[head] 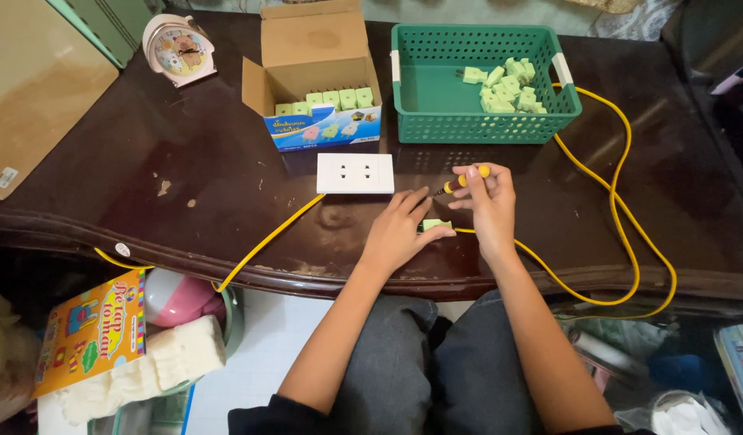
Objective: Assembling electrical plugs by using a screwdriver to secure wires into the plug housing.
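My left hand (397, 229) rests on the dark table and pinches a small light-green plug adapter (436, 225) against the tabletop. My right hand (488, 201) grips a small yellow-handled screwdriver (465, 182), its tip pointing left toward my left fingers, just above the adapter. A white double wall socket plate (355, 173) lies just left of both hands, with a yellow cable (266, 238) running from it.
A green plastic basket (436, 121) holds several light-green adapters (508, 84). An open cardboard box (315, 72) holds a row of more. A pink clock (178, 47) stands at the back left. The yellow cable (629, 225) loops at right. Clutter lies on the floor.
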